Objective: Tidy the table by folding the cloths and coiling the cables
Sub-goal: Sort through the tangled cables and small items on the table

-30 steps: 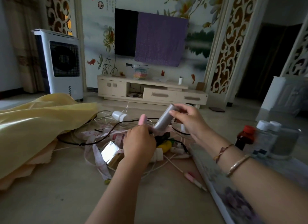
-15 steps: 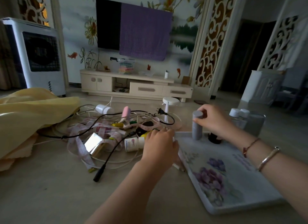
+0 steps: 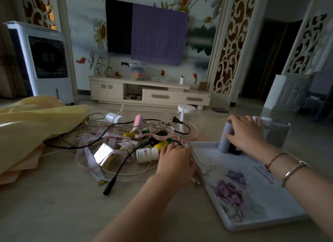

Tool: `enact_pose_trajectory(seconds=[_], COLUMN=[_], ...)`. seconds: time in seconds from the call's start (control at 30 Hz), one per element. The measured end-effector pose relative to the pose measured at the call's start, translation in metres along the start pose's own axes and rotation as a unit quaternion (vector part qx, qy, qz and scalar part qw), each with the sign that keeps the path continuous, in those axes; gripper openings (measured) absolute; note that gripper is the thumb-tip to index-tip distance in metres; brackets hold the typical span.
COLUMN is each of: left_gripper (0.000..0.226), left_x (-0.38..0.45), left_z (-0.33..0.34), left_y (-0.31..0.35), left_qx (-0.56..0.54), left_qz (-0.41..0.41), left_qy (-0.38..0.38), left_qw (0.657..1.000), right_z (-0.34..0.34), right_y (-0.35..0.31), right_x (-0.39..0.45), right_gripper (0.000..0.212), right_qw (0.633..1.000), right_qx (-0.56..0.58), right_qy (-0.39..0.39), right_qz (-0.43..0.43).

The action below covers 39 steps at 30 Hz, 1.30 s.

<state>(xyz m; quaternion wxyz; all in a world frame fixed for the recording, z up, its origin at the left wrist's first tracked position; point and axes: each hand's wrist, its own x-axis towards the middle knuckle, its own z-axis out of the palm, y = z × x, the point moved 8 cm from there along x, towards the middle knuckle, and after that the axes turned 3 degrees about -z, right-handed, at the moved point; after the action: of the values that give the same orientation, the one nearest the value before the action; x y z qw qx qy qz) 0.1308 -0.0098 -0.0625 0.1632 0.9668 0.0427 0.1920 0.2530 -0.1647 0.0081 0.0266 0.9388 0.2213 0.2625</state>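
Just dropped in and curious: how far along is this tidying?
Early. Done: a grey canister stands on the flowered tray, under the right hand. In hand: the left hand reaches into the clutter. Left: the black cable lies uncoiled, the yellow cloth unfolded.

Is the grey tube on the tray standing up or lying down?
Upright: the grey tube stands on end on the tray, right hand around it.

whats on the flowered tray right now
A grey cylinder stands upright at the tray's far end, held by the right hand. Something dark beside it is mostly hidden by that hand.
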Motion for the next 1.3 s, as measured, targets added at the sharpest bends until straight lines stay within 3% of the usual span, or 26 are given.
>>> enact_pose_trajectory(seconds=[0.3, 0.43, 0.53, 0.7, 0.83, 0.93, 1.03, 1.13, 1.23, 1.3], left_gripper=[0.025, 0.025, 0.024, 0.027, 0.027, 0.023, 0.023, 0.021, 0.024, 0.022], left_x=[0.003, 0.006, 0.004, -0.009, -0.013, -0.013, -0.015, -0.016, -0.012, -0.008], left_z=[-0.013, -0.044, -0.071, -0.102, -0.102, -0.101, -0.103, -0.106, -0.101, -0.093], left_y=[-0.006, -0.023, -0.054, -0.127, -0.141, -0.136, -0.137, -0.132, -0.117, -0.102], left_qx=[-0.057, -0.098, -0.123, -0.142, -0.163, -0.170, -0.174, -0.182, -0.179, -0.192], left_qz=[-0.015, -0.055, -0.108, -0.252, -0.282, -0.279, -0.278, -0.268, -0.243, -0.222], left_qy=[0.021, 0.077, 0.119, 0.159, 0.130, 0.137, 0.152, 0.169, 0.172, 0.161], left_qw=[0.998, 0.991, 0.979, 0.944, 0.936, 0.935, 0.932, 0.931, 0.938, 0.942], right_z=[0.001, -0.002, -0.015, -0.023, -0.003, -0.002, -0.005, -0.007, -0.017, -0.021], right_y=[-0.029, -0.083, -0.131, -0.202, -0.224, -0.221, -0.220, -0.211, -0.182, -0.153], right_x=[-0.002, 0.001, 0.003, -0.004, -0.017, -0.022, -0.026, -0.023, -0.014, -0.007], right_gripper=[0.060, 0.043, 0.023, 0.010, 0.034, 0.047, 0.041, 0.035, 0.027, 0.022], right_qw=[0.999, 0.992, 0.970, 0.900, 0.897, 0.892, 0.894, 0.889, 0.858, 0.874], right_qx=[-0.043, 0.026, 0.159, 0.362, 0.310, 0.307, 0.286, 0.350, 0.471, 0.463], right_qy=[0.023, 0.054, 0.084, -0.029, -0.144, -0.150, -0.131, -0.134, -0.110, -0.067], right_qz=[-0.024, -0.107, -0.163, -0.241, -0.281, -0.298, -0.320, -0.265, -0.173, -0.135])
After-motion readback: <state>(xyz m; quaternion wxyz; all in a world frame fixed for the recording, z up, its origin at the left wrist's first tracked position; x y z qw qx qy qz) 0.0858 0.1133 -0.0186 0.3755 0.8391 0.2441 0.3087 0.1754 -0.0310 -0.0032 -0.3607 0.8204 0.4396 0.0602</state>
